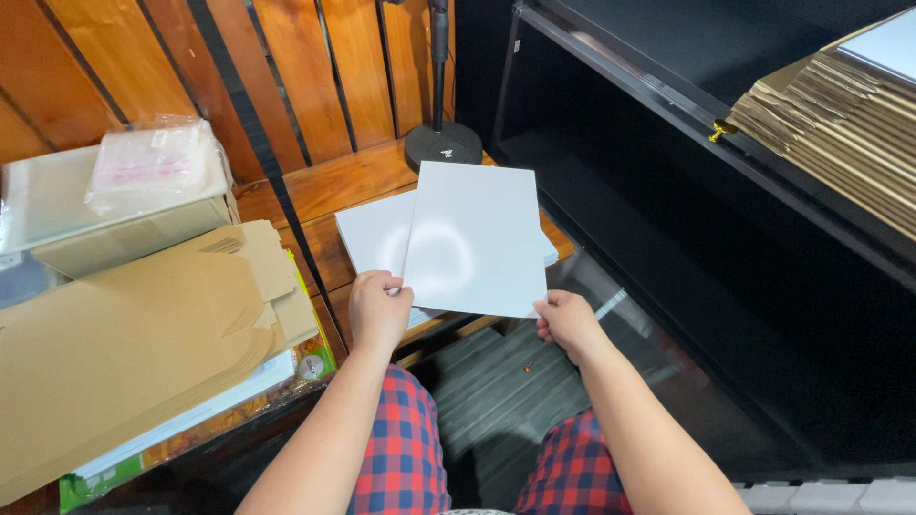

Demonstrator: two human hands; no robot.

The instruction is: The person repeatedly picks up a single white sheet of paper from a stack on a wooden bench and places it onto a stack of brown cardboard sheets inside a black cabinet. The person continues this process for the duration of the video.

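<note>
Here both hands, left hand (378,310), right hand (567,322), pinch white sheet (474,238) lower corners.

Both forearms reach forward, left hand (379,307) and right hand (567,319) pinching shut.

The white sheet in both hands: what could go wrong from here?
1. The left hand and right hand pinch the white sheet only at its lower corners, so it may bend or crease.
2. The white stack below lies near the edge of the wooden table; a nudge could push it off.
3. The stand base sits just behind and may catch the sheet.
</note>
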